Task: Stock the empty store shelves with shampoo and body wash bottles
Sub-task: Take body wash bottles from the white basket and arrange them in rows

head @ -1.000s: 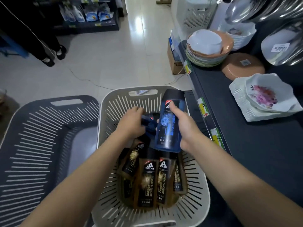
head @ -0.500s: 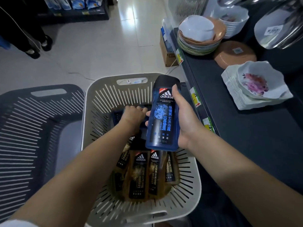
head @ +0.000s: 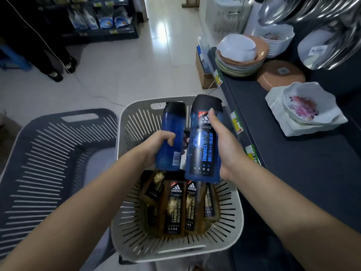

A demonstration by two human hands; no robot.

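**Q:** How far has the restocking got?

**A:** Early, by the look of it. The dark shelf (head: 304, 169), just right of the right hand's fingers, carries only floral bowls (head: 304, 106) and stacked plates (head: 240, 55) further along; no bottle stands on it.

**Q:** And the supply?

**A:** The grey slatted basket (head: 134, 122) below both hands holds several amber Adidas body wash bottles (head: 173, 208), lying flat beneath the fingers. A dark basket (head: 48, 153) sits left of the left hand.

**Q:** What is in hand?

**A:** Two blue bottles, side by side above the basket. The right hand (head: 226, 149) wraps its fingers around the blue "Impact" body wash bottle (head: 203, 149), label up. The left hand (head: 158, 145) curls its fingers around the second blue bottle (head: 172, 137), barcode showing.

**Q:** What remains?

**A:** Judging from this, nearly everything: both blue bottles to shelve, then the amber ones.
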